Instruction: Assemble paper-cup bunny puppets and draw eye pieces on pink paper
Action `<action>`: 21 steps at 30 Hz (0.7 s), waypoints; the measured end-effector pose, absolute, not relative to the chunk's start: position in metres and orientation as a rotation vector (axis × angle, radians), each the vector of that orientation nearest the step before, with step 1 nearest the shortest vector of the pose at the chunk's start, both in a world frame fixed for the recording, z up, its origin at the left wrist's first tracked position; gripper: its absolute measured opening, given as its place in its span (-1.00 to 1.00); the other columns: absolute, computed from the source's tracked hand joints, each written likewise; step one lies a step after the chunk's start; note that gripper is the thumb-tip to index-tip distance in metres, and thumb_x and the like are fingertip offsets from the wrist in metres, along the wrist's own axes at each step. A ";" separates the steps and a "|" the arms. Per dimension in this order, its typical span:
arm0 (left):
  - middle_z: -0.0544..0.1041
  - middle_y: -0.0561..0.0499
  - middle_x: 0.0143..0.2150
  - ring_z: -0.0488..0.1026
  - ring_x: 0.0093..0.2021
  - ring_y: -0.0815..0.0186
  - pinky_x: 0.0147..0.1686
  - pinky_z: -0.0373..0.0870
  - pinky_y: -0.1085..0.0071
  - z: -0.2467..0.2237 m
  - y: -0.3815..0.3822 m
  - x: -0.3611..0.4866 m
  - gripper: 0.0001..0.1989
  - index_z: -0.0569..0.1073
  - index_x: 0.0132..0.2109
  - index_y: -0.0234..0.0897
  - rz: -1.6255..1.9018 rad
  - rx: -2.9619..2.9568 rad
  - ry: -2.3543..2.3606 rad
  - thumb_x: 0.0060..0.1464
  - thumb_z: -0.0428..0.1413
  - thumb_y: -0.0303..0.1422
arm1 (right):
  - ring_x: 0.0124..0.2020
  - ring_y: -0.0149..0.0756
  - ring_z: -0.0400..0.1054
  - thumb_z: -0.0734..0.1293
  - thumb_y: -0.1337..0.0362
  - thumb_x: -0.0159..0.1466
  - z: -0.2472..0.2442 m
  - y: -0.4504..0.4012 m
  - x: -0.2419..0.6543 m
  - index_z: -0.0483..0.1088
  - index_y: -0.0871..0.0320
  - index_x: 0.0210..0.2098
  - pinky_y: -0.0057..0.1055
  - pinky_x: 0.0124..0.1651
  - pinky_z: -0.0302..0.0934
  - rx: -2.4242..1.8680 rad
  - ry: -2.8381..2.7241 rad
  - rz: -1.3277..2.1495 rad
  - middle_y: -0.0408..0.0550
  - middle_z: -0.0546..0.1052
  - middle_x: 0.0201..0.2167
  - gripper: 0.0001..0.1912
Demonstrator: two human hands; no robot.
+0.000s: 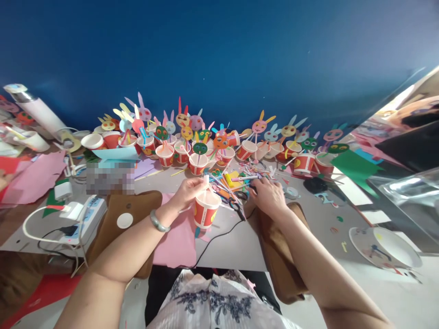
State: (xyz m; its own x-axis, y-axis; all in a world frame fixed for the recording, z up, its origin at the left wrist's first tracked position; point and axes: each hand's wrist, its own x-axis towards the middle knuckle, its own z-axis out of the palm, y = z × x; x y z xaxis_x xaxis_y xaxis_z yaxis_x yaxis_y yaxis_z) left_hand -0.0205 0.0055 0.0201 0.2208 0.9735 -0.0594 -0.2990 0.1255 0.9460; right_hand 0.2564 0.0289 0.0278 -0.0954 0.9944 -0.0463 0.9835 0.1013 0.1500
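Note:
My left hand (191,191) is closed in a pinch on a white strip (206,179) at the rim of a red and white paper cup (205,212). The cup stands upright over pink paper (176,242), with a small blue piece (197,231) below it. My right hand (269,196) rests with fingers apart on a pile of markers and paper scraps; what lies under its fingertips is hidden. Near it are black-handled scissors (236,205) and a yellow item (233,179).
Paper cups with paper rabbit faces (200,148) line the blue wall (219,59). A power strip (89,219) with cables lies left. Brown pads (128,219) sit under my forearms. Right are green paper (355,169), a tape dispenser (324,198) and a white tub (384,246).

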 end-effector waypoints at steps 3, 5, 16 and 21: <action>0.58 -0.05 -0.43 0.47 -0.40 0.34 -0.30 0.38 0.39 0.018 0.006 -0.019 -0.63 0.57 -0.44 -0.37 1.130 0.995 0.859 -0.11 0.36 -0.11 | -0.07 0.12 0.46 0.22 0.05 0.36 0.025 0.030 0.277 0.40 0.24 -0.03 -0.09 -0.03 0.17 2.151 2.048 0.047 0.27 0.56 -0.13 -0.61; 0.58 -0.05 -0.43 0.47 -0.40 0.34 -0.31 0.38 0.39 0.017 0.005 -0.018 -0.63 0.56 -0.45 -0.37 1.132 0.988 0.848 -0.11 0.36 -0.10 | -0.12 0.09 0.49 0.26 -0.02 0.32 0.020 0.035 0.284 0.37 0.20 -0.02 -0.15 -0.11 0.22 2.194 1.997 -0.031 0.22 0.58 -0.17 -0.57; 0.57 -0.05 -0.45 0.46 -0.44 0.36 -0.34 0.37 0.40 0.021 0.005 -0.020 -0.62 0.56 -0.45 -0.38 1.161 0.966 0.806 -0.13 0.38 -0.10 | -0.30 -0.06 0.46 0.39 0.08 0.06 0.015 0.052 0.307 0.29 0.14 -0.10 -0.30 -0.32 0.21 2.481 2.022 -0.195 0.00 0.54 -0.36 -0.54; 0.56 -0.04 -0.45 0.45 -0.44 0.37 -0.35 0.35 0.42 0.022 0.006 -0.022 -0.65 0.57 -0.45 -0.38 1.172 0.979 0.819 -0.11 0.36 -0.12 | -0.32 -0.12 0.47 0.35 0.07 0.11 0.025 0.045 0.310 0.20 0.14 0.00 -0.28 -0.32 0.28 2.758 2.192 -0.273 -0.01 0.54 -0.32 -0.47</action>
State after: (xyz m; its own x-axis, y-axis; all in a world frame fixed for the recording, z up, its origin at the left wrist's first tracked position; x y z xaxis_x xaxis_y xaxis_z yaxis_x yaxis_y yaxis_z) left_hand -0.0219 0.0063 0.0222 0.2091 0.9776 -0.0225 -0.3576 0.0978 0.9287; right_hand 0.3096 0.0446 0.0251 0.2481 0.9611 0.1211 0.9020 -0.1836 -0.3908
